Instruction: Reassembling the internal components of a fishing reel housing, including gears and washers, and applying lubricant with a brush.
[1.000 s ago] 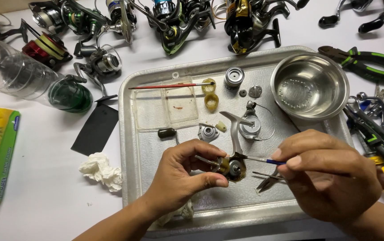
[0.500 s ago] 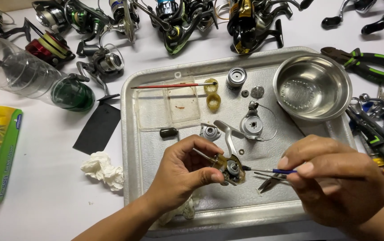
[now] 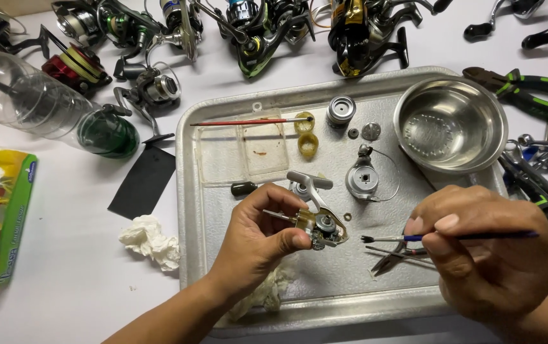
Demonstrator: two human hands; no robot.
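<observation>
My left hand (image 3: 258,239) grips an opened fishing reel body (image 3: 320,224) over the metal tray (image 3: 223,299), with its gears facing up and a grey handle arm sticking up behind it. My right hand (image 3: 487,258) pinches a thin blue-handled brush (image 3: 452,237). The dark bristle tip of the brush points left and sits a little to the right of the reel body, not touching it.
On the tray lie a red-handled brush (image 3: 248,121), a clear plastic box (image 3: 242,151), yellow rings (image 3: 307,144), a spool (image 3: 341,112), a rotor part (image 3: 364,179), small washers, pliers (image 3: 395,258) and a steel bowl (image 3: 450,124). Several reels line the back; tissue (image 3: 149,241), bottle (image 3: 44,105), tools (image 3: 528,89) surround.
My right hand has drawn the brush to the right, away from the reel body. The left hand has tilted the reel body slightly; the view has shifted a little.
</observation>
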